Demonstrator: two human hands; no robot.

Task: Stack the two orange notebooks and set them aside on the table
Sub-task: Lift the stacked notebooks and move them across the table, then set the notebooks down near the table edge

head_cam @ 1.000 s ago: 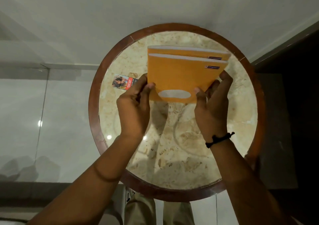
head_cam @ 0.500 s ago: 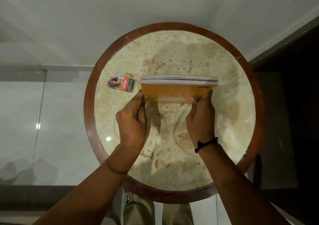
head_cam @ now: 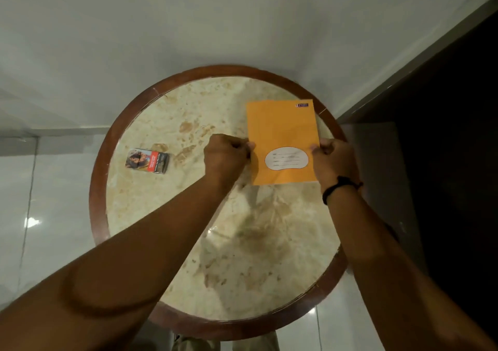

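The orange notebooks [head_cam: 281, 129] lie flat as one aligned stack on the right side of the round marble table [head_cam: 188, 243]; only the top cover shows, with a white name label near its lower end. My left hand [head_cam: 225, 159] pinches the stack's left edge. Gripping the right edge is my right hand [head_cam: 332, 160], which has a black band on its wrist. The lower notebook is hidden under the top one.
A small cigarette pack [head_cam: 147, 160] lies on the table's left side. The table has a dark wooden rim [head_cam: 98, 189]. A white wall rises behind it, glossy floor tiles lie to the left, and a dark doorway stands on the right.
The notebooks went from held upright at the table's middle to lying flat on the right side. Both hands moved right with them and kept their hold.
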